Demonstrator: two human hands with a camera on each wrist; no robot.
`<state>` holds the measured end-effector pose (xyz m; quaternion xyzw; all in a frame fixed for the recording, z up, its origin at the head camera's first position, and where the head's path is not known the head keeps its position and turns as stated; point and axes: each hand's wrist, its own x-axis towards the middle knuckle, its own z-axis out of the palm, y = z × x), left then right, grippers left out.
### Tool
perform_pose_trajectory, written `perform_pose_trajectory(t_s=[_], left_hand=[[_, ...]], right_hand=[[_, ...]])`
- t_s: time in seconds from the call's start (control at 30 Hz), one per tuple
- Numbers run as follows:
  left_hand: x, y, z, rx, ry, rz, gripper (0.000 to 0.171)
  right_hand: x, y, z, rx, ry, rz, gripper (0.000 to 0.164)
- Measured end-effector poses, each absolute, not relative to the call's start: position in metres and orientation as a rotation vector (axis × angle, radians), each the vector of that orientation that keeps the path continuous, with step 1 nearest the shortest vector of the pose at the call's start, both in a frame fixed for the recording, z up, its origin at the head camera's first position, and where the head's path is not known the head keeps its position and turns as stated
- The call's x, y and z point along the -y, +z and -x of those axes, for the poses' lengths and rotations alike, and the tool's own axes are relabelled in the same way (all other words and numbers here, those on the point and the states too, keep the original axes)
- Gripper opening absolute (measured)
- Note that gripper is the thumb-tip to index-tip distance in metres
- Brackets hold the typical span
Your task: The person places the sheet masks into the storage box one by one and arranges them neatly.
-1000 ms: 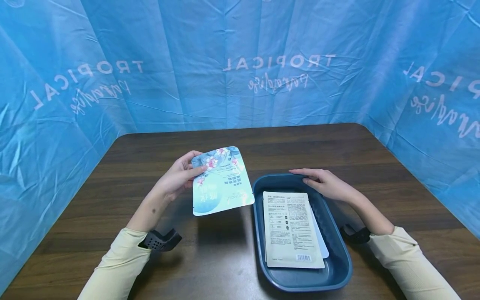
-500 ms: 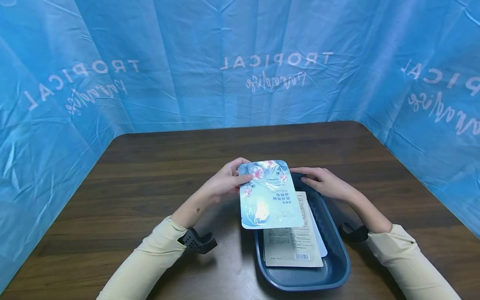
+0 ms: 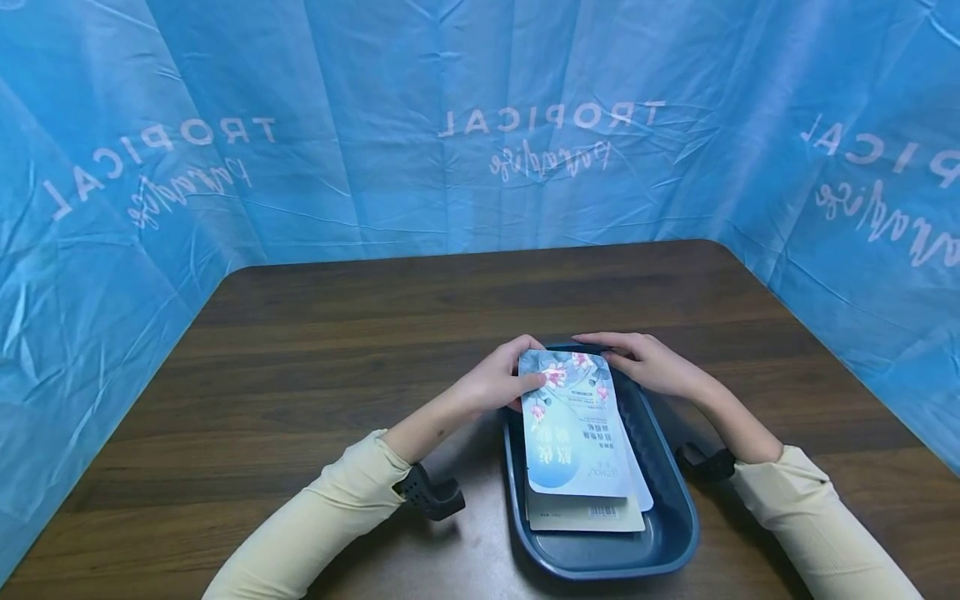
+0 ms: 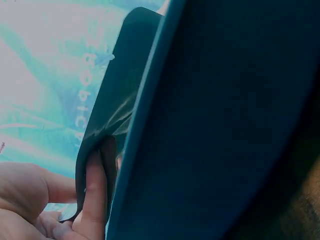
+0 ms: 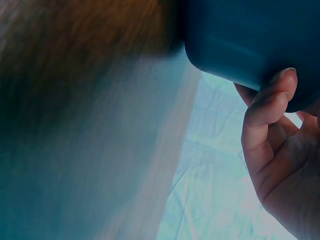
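Observation:
A blue sheet mask packet (image 3: 577,437) with pink flowers is pinched at its far left corner by my left hand (image 3: 497,379), thumb on top. It hangs over a dark blue plastic tray (image 3: 678,508), above a beige packet (image 3: 558,517) with printed text and a barcode. The edge of a whitish packet (image 3: 644,492) sticks out beneath. In the left wrist view, fingers (image 4: 95,195) lie behind the packet, beside the tray's outer wall (image 4: 215,100). My right hand (image 3: 652,362) grips the tray's far right corner; the right wrist view shows curled fingers (image 5: 265,115) against its outside.
The tray stands on a dark wood-grain table (image 3: 337,358), nearer its front edge. Blue plastic sheeting (image 3: 390,167) with mirrored white lettering hangs around the back and sides. A black wrist strap (image 3: 431,492) sits on the left forearm, another (image 3: 708,462) on the right.
My left hand has carried the blue sheet mask packet from the left of the tray rightward and down, over the beige packet. The right hand has stayed at the tray's corner.

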<state>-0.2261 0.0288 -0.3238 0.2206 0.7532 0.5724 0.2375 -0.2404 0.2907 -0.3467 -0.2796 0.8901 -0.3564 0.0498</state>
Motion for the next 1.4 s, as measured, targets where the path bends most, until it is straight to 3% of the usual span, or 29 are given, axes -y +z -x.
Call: perform_pose_trajectory(t_s=[0.37, 0.93, 1.4], left_hand=[[-0.038, -0.326, 0.219, -2.292, 1.428, -0.652, 0.023], [-0.048, -0.334, 0.202, -3.087, 0.356, -1.248, 0.029], [-0.048, -0.333, 0.201, -3.091, -0.080, -1.285, 0.029]], right_hand=[[-0.292, -0.348, 0.242, -2.727, -1.070, 0.916, 0.040], [-0.292, -0.347, 0.242, -2.728, -1.049, 0.924, 0.040], [-0.292, -0.349, 0.242, -2.723, -1.054, 0.946, 0.040]])
